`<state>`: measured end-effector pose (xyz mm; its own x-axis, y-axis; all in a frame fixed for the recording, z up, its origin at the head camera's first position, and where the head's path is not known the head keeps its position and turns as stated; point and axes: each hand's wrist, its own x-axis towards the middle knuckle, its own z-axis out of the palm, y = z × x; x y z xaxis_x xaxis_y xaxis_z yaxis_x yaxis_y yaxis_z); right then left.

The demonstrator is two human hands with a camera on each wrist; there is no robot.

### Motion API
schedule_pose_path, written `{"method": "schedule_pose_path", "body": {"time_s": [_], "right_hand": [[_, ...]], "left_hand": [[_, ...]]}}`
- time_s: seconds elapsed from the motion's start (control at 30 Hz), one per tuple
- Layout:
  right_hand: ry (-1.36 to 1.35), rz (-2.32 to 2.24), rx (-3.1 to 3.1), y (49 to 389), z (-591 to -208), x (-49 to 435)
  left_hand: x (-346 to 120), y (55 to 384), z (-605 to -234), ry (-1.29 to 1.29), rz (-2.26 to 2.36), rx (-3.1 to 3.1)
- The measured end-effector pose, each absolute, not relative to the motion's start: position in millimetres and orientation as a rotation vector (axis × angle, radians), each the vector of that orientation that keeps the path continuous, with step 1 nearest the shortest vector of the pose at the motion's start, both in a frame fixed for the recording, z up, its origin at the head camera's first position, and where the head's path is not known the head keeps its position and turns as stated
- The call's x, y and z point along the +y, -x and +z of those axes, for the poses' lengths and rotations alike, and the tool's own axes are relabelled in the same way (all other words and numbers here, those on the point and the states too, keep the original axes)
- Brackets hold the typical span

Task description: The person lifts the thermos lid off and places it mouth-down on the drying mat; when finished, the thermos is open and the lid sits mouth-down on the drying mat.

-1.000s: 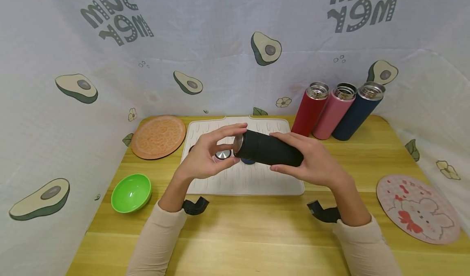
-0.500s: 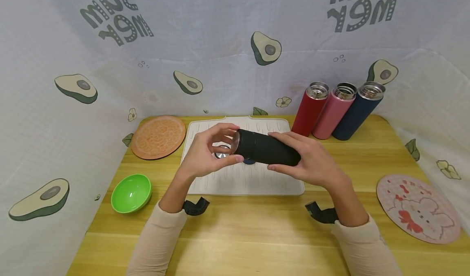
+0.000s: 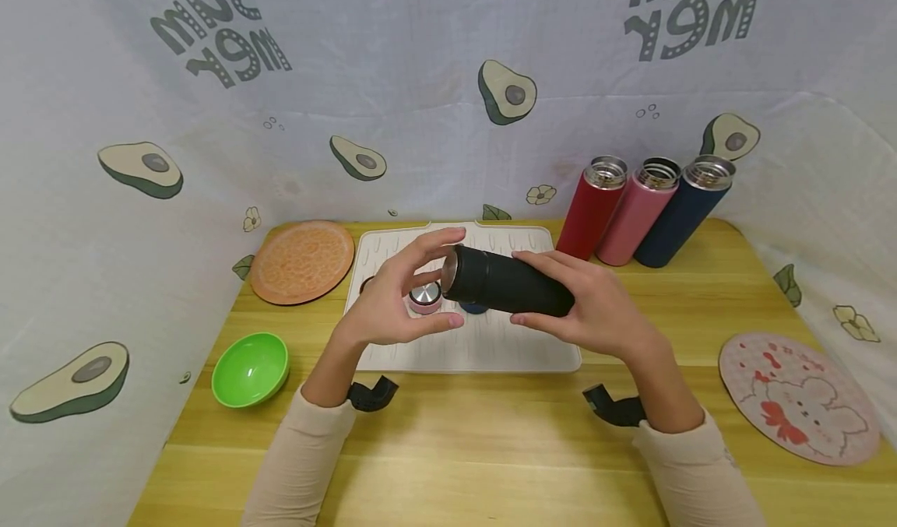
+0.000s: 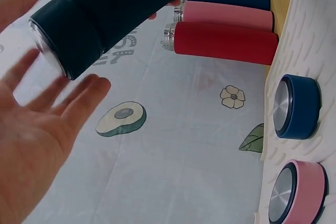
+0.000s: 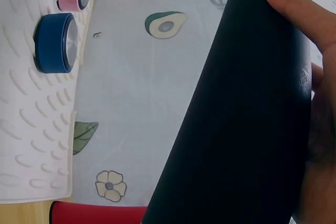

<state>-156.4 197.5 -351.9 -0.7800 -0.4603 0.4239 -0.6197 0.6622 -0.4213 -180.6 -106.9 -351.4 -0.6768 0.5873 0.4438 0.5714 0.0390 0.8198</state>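
Observation:
A black thermos bottle (image 3: 522, 284) is held in the air, tilted, its silver-topped lid (image 4: 63, 40) toward the left. My right hand (image 3: 606, 305) grips its lower body between thumb and fingers. Around the lid end, my left hand (image 3: 385, 301) has its fingers spread and extended; in the left wrist view a gap shows between thumb and lid. Below, on a white ridged mat (image 3: 462, 356), are a pink lid (image 3: 424, 300) and a blue lid (image 4: 302, 106), the blue one partly covered by the bottle in the head view. Another lid is mostly hidden behind my left hand.
Red (image 3: 590, 216), pink (image 3: 638, 219) and navy (image 3: 683, 219) lidless bottles stand at the back right. On the left are a green bowl (image 3: 251, 370) and an orange round mat (image 3: 303, 262). A pink rabbit mat (image 3: 799, 402) lies at the right.
My left hand's thumb and fingers have spread away from the lid. The bottle has shifted slightly left, still in my right hand's grip.

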Motion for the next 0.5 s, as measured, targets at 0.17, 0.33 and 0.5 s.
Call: {"method": "schedule_pose_path", "body": {"time_s": [0.17,0.33,0.5], "right_hand": [[-0.888,0.834,-2.617,155.5,-349.4,199.4],[-0.902,0.830,-2.619,155.8,-348.6,199.5],[-0.893,0.823,-2.616,155.8,-348.9,199.3]], "left_hand": [[-107.5,179.9,-349.0,-1.450,1.701,2.188],[-108.2,180.7,-349.7,-1.449,1.742,2.139],[-107.9,181.4,-349.6,-1.329,1.783,2.147]]}}
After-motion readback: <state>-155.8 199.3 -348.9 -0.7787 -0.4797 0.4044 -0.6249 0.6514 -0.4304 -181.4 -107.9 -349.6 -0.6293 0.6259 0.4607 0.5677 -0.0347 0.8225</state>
